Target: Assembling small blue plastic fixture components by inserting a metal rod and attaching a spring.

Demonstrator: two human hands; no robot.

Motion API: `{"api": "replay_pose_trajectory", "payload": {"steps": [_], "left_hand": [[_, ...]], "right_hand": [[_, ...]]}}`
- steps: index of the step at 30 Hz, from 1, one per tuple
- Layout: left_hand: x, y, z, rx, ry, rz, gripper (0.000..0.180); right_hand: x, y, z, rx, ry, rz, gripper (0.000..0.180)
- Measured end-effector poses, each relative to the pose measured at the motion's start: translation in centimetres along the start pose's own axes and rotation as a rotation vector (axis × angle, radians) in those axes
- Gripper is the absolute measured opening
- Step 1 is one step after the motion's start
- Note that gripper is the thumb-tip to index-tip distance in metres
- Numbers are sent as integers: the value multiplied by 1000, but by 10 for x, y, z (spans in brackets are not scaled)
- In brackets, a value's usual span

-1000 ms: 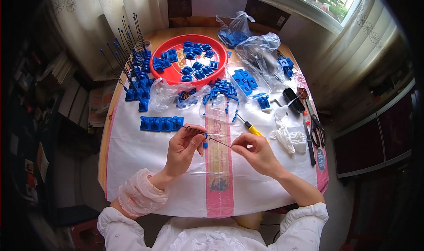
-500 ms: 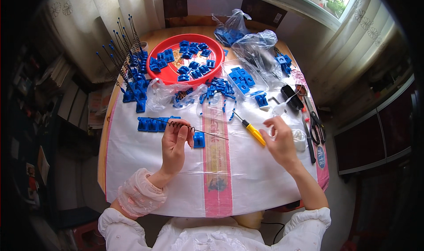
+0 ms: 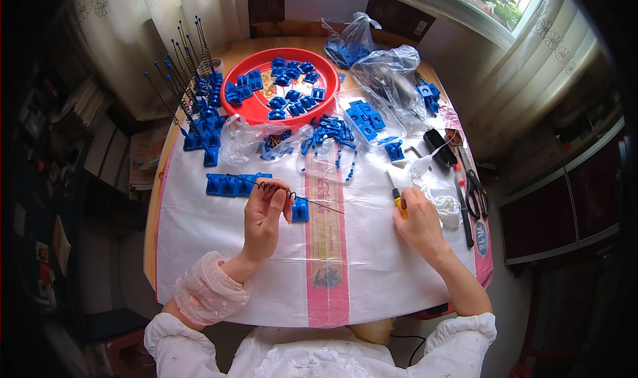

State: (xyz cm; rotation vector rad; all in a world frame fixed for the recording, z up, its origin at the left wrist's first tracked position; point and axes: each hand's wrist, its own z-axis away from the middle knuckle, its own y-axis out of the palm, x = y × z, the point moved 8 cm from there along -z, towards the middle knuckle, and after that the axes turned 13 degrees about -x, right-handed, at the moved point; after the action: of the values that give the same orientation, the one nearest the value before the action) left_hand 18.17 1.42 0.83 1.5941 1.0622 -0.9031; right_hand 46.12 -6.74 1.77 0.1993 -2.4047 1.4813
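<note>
My left hand point(image 3: 261, 224) is closed, pinching a black coil spring point(image 3: 265, 187) whose straight wire ends stick out on both sides. One wire end points to the right over the pink stripe of the table cover. Just behind that hand stands a row of blue plastic bases point(image 3: 228, 185), and a single blue base point(image 3: 300, 211) sits right beside its fingers. On the right, my right hand point(image 3: 423, 224) has its fingers wrapped round the yellow handle of a screwdriver point(image 3: 401, 206). The screwdriver's shaft points away from me; most of the handle is hidden by the hand.
A red basin point(image 3: 234, 116) with blue pieces stands at the back. Blue bases with upright springs point(image 3: 199, 125) crowd the left rear. A clear tray point(image 3: 392, 126), plastic bags point(image 3: 392, 65), a white cloth strip point(image 3: 446, 208) and black-handled scissors point(image 3: 476, 195) lie toward the right.
My right hand, open above the screwdriver before, has come down and closed on its handle, and the screwdriver has turned more upright in view. The left hand keeps the spring nearly still.
</note>
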Motion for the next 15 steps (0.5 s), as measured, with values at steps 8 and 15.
{"api": "replay_pose_trajectory", "payload": {"steps": [8,15], "left_hand": [[2,-1,-2,14,13,-4,14],[4,-1,-2,8,-3,-10,14]], "right_hand": [[7,-17,1,0,18,170,25],[-1,-7,16,-24,-12,119,18]]}}
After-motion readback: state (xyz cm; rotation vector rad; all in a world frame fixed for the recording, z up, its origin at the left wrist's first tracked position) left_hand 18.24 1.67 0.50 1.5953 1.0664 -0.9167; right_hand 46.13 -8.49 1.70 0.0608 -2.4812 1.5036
